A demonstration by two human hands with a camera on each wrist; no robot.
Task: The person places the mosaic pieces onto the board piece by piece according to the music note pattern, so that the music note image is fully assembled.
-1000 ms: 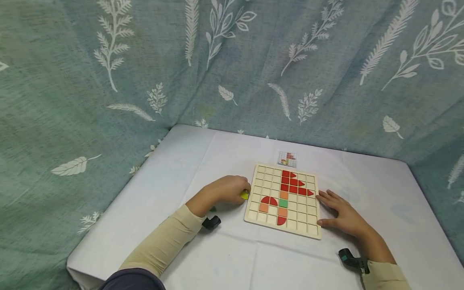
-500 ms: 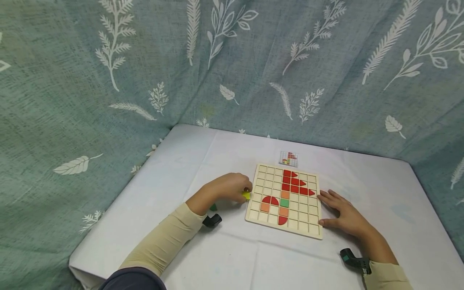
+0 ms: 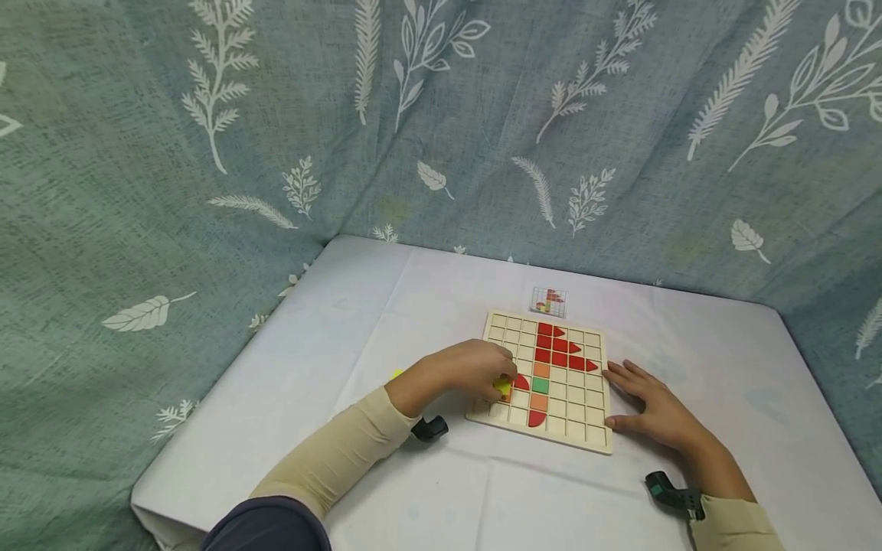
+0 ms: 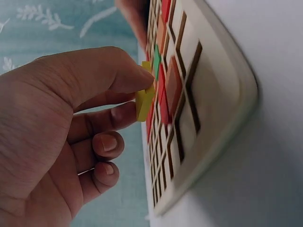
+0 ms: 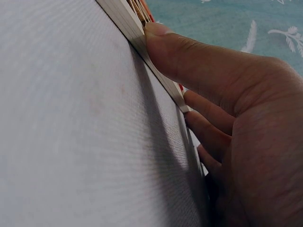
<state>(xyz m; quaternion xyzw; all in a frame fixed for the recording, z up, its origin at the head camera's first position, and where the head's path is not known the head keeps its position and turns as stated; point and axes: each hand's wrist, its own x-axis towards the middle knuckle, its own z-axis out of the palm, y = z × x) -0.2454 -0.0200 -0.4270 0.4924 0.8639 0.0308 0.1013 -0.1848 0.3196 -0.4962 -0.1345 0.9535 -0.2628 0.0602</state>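
My left hand is over the left part of a wooden grid board. Between thumb and forefinger it pinches a small yellow block, close above red and orange pieces; the other fingers curl loosely. The hand covers part of a red rounded piece group and an orange square. Along the board's right edge, my right hand rests with fingers spread, its thumb and fingertips touching the rim. Red squares and pointed pieces, a green square and orange squares fill other cells.
Behind the board lies a small pattern card with a coloured grid. Another yellow piece shows on the white tablecloth past my left forearm. A leaf-print curtain hangs behind the table.
My left hand has moved right, from beside the board to over it, with the yellow block pinched in it. The green piece by the left wrist is now hidden. My right hand has stayed put.
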